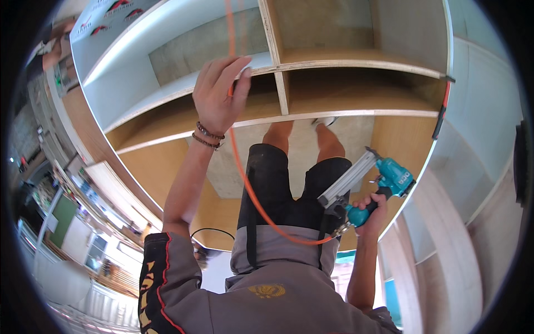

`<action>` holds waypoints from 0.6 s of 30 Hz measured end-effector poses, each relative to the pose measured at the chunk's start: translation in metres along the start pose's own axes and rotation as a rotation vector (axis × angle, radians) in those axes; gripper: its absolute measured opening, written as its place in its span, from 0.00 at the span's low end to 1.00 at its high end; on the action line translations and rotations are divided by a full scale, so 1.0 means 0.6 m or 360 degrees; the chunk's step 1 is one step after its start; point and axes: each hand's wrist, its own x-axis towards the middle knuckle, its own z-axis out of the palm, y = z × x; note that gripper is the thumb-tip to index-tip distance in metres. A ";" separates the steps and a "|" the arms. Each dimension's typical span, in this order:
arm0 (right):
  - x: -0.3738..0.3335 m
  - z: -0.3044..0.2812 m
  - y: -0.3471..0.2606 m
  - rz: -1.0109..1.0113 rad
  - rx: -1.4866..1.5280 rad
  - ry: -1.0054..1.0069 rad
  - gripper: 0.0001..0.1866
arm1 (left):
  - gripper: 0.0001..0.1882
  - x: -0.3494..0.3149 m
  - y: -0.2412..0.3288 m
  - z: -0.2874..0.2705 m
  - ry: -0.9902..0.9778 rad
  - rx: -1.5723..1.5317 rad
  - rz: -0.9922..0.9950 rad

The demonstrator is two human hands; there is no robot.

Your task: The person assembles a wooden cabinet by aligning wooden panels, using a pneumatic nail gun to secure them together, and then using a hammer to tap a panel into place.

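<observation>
My right hand (371, 214) is wrapped around the black grip of a teal pneumatic nail gun (396, 177), whose silver magazine (349, 177) slants down to the left. From the fitting at its handle an orange air hose (248, 189) loops across my lap and up to my left hand (222, 94). The fingers of that hand are curled around the hose, beside the front edge of a shelf. Both hands are in front of a plywood cabinet (361, 64) with several compartments.
A red and black clamp (443, 108) sits on the cabinet's right edge. My legs stand inside the cabinet's lower opening. Pale panels (445, 245) lean at the right. Cluttered benches and a green board (61, 220) fill the left, and another person's arm (53, 55) shows at upper left.
</observation>
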 end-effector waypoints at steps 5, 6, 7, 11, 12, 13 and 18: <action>-0.060 -0.074 0.168 0.0141 0.0246 -0.0026 0.09 | 0.23 -0.032 0.050 0.050 -0.0793 0.0161 0.0197; -0.053 -0.124 0.173 0.0144 0.0204 -0.0065 0.10 | 0.27 -0.093 0.069 0.080 -0.0782 0.0247 0.0157; -0.075 -0.122 0.225 0.0109 0.0323 -0.0003 0.07 | 0.30 -0.121 0.042 0.084 -0.0817 0.0332 0.0210; -0.122 -0.054 0.350 0.0016 0.0569 0.0018 0.04 | 0.46 -0.127 -0.067 0.083 -0.0880 0.0514 0.0398; -0.129 -0.005 0.389 -0.0007 0.0652 -0.0007 0.04 | 0.50 -0.089 -0.110 0.072 -0.0978 0.0537 0.0361; -0.125 -0.010 0.427 -0.0045 0.0669 -0.0016 0.04 | 0.53 -0.101 -0.117 0.075 -0.1066 0.0533 0.0261; -0.143 -0.008 0.487 -0.0157 0.0899 0.0074 0.14 | 0.68 -0.140 -0.080 0.098 -0.0986 0.0482 0.0336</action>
